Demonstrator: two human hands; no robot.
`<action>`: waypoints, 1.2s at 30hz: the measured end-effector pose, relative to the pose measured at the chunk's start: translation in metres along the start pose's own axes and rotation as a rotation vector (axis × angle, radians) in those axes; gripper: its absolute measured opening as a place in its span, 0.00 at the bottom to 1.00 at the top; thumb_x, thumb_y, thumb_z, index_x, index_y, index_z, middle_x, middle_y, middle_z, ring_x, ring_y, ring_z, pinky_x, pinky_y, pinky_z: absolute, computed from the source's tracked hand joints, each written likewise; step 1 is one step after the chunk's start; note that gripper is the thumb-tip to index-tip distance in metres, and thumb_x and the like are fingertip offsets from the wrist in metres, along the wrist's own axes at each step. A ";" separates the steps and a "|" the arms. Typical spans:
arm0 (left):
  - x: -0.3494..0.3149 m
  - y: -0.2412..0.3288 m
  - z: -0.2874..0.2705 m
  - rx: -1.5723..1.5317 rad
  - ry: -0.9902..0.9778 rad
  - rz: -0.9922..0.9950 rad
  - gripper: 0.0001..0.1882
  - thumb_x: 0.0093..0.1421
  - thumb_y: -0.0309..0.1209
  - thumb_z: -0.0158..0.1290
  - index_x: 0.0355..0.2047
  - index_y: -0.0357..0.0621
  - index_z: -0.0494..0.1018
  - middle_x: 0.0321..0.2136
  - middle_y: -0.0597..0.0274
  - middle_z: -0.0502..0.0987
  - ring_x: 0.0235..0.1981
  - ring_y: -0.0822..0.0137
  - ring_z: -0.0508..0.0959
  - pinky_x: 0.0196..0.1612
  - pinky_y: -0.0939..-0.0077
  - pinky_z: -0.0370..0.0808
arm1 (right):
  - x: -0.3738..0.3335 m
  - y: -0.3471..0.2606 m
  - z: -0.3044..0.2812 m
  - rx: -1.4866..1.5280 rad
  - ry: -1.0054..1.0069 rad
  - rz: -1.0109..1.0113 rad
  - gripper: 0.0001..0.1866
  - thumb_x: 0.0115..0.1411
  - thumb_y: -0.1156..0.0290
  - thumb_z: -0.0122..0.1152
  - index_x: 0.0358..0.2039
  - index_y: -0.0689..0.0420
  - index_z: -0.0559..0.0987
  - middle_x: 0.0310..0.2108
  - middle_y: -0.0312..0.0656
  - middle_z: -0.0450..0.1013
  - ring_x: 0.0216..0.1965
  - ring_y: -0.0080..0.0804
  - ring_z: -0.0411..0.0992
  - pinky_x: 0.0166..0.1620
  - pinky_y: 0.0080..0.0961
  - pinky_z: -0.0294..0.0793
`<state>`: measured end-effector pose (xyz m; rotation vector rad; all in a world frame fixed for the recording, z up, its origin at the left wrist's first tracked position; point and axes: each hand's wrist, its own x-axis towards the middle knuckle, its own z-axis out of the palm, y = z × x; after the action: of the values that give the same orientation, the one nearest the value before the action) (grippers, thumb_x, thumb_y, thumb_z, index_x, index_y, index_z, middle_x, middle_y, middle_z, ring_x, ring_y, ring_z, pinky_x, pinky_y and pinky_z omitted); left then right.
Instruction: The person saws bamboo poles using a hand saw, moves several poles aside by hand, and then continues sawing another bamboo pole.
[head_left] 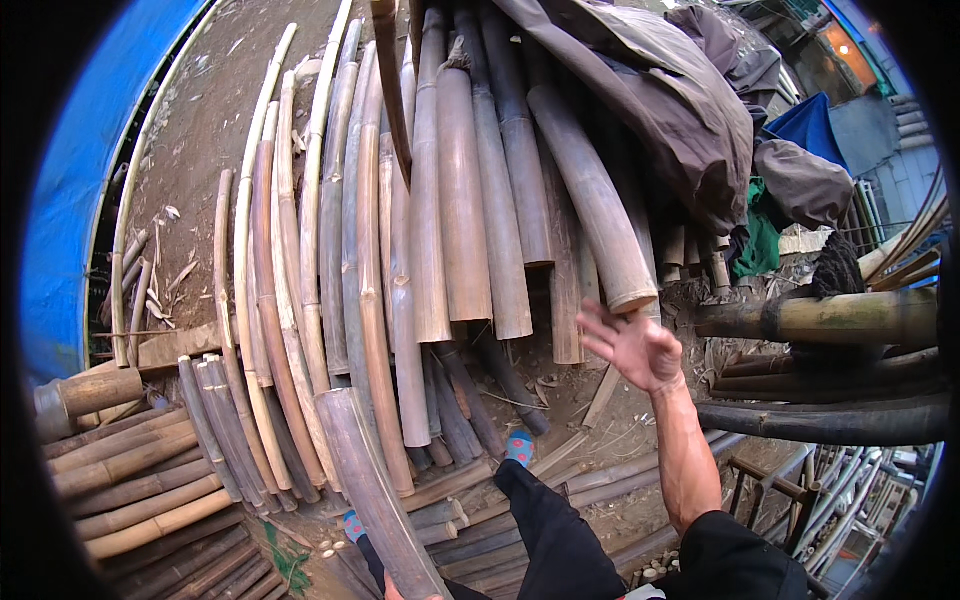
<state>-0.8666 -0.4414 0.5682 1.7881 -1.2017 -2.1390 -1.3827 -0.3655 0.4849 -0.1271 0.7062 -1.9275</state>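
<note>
Split bamboo slat (pixel 372 490) is lying in my left hand (pixel 400 592), long axis running up and away from me toward the leaning stack of bamboo poles (pixel 440 220). I'm gripping its near end at the frame's bottom edge; the fingers are mostly cut off, so the grip is only partly showing. Right of it, my right hand (pixel 632 345) is hanging released, fingers spread, holding nothing, near a thick pole end (pixel 625 280). No containers visible.

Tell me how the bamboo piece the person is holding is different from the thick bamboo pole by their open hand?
The held split bamboo piece is an open, curved half-shell; the thick bamboo pole is whole and round. The split piece is lifted by the left hand; the pole rests on the pile near the open right hand. Both are brownish bamboo.
</note>
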 end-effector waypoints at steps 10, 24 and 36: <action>0.002 0.014 0.025 0.096 -0.020 -0.022 0.48 0.41 0.31 0.67 0.62 0.34 0.57 0.48 0.57 0.72 0.47 0.61 0.73 0.53 0.67 0.70 | 0.130 -0.041 -0.077 -1.047 0.931 -0.542 0.38 0.56 0.51 0.66 0.57 0.66 0.65 0.52 0.57 0.66 0.50 0.55 0.71 0.49 0.48 0.75; -0.008 0.018 0.031 0.179 -0.022 -0.031 0.51 0.38 0.32 0.68 0.63 0.37 0.56 0.51 0.56 0.70 0.52 0.59 0.70 0.57 0.64 0.67 | 0.147 -0.063 -0.015 -2.056 0.494 -0.853 0.24 0.53 0.82 0.52 0.50 0.46 0.74 0.39 0.49 0.67 0.29 0.50 0.75 0.32 0.40 0.80; 0.002 0.033 0.046 0.240 -0.039 -0.008 0.50 0.40 0.32 0.68 0.63 0.36 0.56 0.51 0.55 0.70 0.52 0.59 0.71 0.57 0.64 0.67 | 0.140 -0.082 -0.052 -1.877 0.876 -0.158 0.17 0.61 0.63 0.48 0.40 0.62 0.77 0.28 0.52 0.77 0.27 0.52 0.79 0.31 0.42 0.81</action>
<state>-0.9200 -0.4420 0.5870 1.8496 -1.5213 -2.1208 -1.5331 -0.4404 0.4549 -0.4733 2.8991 -0.6995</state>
